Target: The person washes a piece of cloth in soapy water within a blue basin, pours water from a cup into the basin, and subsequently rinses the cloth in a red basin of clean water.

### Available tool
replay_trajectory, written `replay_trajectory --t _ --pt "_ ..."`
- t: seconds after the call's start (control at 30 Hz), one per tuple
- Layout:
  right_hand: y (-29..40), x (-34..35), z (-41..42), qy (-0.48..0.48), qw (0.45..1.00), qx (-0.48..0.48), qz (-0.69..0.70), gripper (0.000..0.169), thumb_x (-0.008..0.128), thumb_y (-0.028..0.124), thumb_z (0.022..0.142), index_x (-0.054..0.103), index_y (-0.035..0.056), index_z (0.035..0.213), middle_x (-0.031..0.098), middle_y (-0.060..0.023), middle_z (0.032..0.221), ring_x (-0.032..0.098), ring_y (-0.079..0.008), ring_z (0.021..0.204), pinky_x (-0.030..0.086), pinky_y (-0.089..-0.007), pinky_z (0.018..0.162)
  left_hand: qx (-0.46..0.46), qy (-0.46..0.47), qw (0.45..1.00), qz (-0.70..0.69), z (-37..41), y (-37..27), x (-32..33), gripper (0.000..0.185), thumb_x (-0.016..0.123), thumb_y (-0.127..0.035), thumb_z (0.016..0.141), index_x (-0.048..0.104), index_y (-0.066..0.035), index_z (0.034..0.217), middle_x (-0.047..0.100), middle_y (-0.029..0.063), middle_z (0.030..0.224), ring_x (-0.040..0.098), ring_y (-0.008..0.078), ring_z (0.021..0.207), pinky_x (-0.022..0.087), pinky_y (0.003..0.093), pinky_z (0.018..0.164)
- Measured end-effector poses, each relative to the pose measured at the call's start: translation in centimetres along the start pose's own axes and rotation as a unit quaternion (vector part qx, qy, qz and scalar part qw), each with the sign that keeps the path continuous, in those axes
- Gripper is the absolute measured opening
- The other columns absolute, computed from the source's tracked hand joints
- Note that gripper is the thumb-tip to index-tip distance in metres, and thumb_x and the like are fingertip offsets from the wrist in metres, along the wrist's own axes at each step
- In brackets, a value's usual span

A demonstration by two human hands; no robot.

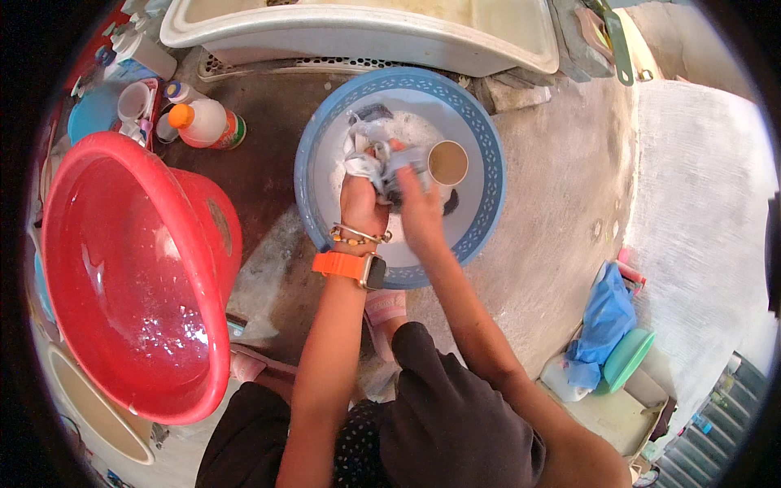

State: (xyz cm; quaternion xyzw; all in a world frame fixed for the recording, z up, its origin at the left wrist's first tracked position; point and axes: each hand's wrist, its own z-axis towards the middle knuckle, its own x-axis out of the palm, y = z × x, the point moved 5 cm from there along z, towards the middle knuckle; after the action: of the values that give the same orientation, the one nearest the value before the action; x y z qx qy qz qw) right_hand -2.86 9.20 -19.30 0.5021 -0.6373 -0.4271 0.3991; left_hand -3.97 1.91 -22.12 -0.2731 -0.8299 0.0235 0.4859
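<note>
A blue plastic basin [486, 201] with a patterned rim stands before me, with sudsy water inside. Over it my left hand [361, 198], below an orange-banded watch [348, 266] and bracelets, grips a wet grey-and-white cloth [370, 168]. My right hand [419, 207] is against the right part of the same cloth, blurred, its fingers partly bent round it. A round cup [448, 163] with brownish contents is in the basin just right of my hands. Dark cloth [451, 202] shows in the water below the cup, and more dark fabric [373, 112] lies near the far side.
A large red tub [134, 268] holding water is at the left. Beyond it stand an orange-capped bottle [207, 124] and other containers. A white trough [378, 46] spans the far side. At the right lie a blue plastic bag [607, 305] and a green bowl [628, 360].
</note>
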Motion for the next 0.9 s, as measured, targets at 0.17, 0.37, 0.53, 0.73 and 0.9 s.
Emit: replay_trajectory --t 0.17,0.37,0.53,0.73,0.9 --pt "-3.0 -1.7 6.9 0.038 0.983 0.178 0.031 0.048 0.047 0.034 0.089 0.043 0.0019 0.125 0.053 -0.0098 0.107 0.052 -0.0157 0.087 0.042 -0.0304 0.077 -0.009 -0.028 0.994 -0.104 -0.6 3.4 0.9 0.039 0.037 -0.035 0.092 0.046 -0.009 0.119 0.054 0.0067 0.112 0.053 0.0195 0.1 0.043 0.0345 0.085" --pt "-2.4 2.6 1.2 0.111 0.99 0.036 -0.079 0.059 0.055 0.04 0.083 0.041 -0.0001 0.125 0.05 -0.0134 0.115 0.049 -0.0211 0.102 0.043 -0.0323 0.082 -0.059 0.074 0.989 -0.118 1.5 -0.2 -3.9 0.042 0.036 -0.041 0.091 0.045 -0.012 0.121 0.051 0.0037 0.116 0.05 0.0188 0.105 0.041 0.0353 0.089" --pt "-1.3 -0.9 4.9 0.102 0.934 -0.147 -0.308 0.059 0.053 0.038 0.084 0.037 -0.0001 0.127 0.04 -0.0148 0.129 0.039 -0.0262 0.118 0.039 -0.0372 0.091 -0.057 -0.013 0.988 -0.144 -0.8 2.6 1.5 0.041 0.032 -0.039 0.092 0.045 -0.013 0.121 0.05 0.0026 0.118 0.05 0.0185 0.105 0.041 0.0352 0.089" --pt "-1.6 1.9 3.1 0.088 0.98 0.028 -0.174 0.049 0.043 0.04 0.089 0.048 0.0021 0.12 0.05 -0.0166 0.118 0.043 -0.0254 0.116 0.033 -0.0337 0.096 0.039 -0.075 0.996 0.035 -0.2 1.2 -0.9 0.042 0.034 -0.038 0.092 0.042 -0.012 0.123 0.049 0.0034 0.119 0.051 0.0174 0.101 0.042 0.0302 0.083" --pt "-0.8 0.2 4.5 0.096 0.976 0.026 -0.194 0.051 0.041 0.046 0.087 0.056 0.0016 0.109 0.053 -0.0206 0.114 0.048 -0.027 0.11 0.036 -0.0334 0.092 -0.039 0.003 0.994 -0.098 -1.1 2.5 0.6 0.047 0.035 -0.045 0.091 0.041 -0.011 0.124 0.048 0.004 0.119 0.047 0.0187 0.106 0.039 0.0384 0.089"
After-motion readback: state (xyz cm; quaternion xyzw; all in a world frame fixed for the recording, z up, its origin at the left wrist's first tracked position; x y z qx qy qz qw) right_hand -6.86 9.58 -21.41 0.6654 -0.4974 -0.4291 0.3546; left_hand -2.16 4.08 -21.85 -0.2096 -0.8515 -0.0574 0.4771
